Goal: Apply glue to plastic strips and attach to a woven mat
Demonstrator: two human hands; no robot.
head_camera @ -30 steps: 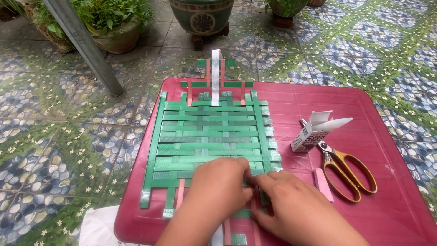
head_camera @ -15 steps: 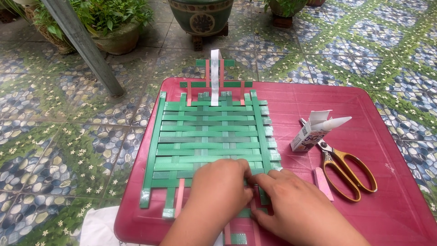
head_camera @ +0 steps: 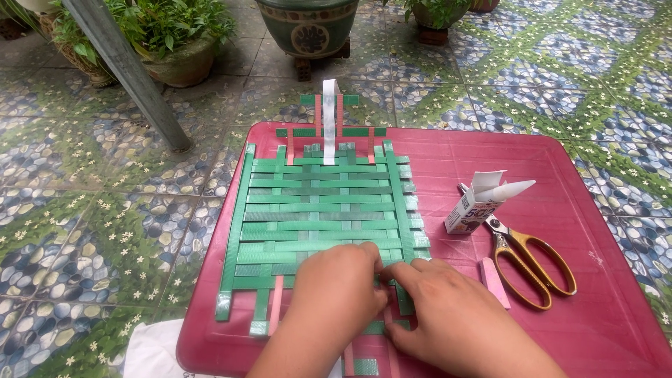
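Observation:
A woven mat of green strips (head_camera: 318,210), with a few pink strips and one white strip (head_camera: 329,120) sticking out at its far end, lies on a red table (head_camera: 581,329). My left hand (head_camera: 334,301) and my right hand (head_camera: 448,315) meet at the mat's near edge. The fingertips of both press and pinch the strips there. The exact strip under the fingers is hidden by the hands.
A small glue box with a white nozzle (head_camera: 483,203), yellow-handled scissors (head_camera: 532,262) and a loose pink strip (head_camera: 494,281) lie right of the mat. Potted plants (head_camera: 171,42), a dark ceramic pot (head_camera: 311,24) and a slanted grey post (head_camera: 129,73) stand on the tiled floor beyond.

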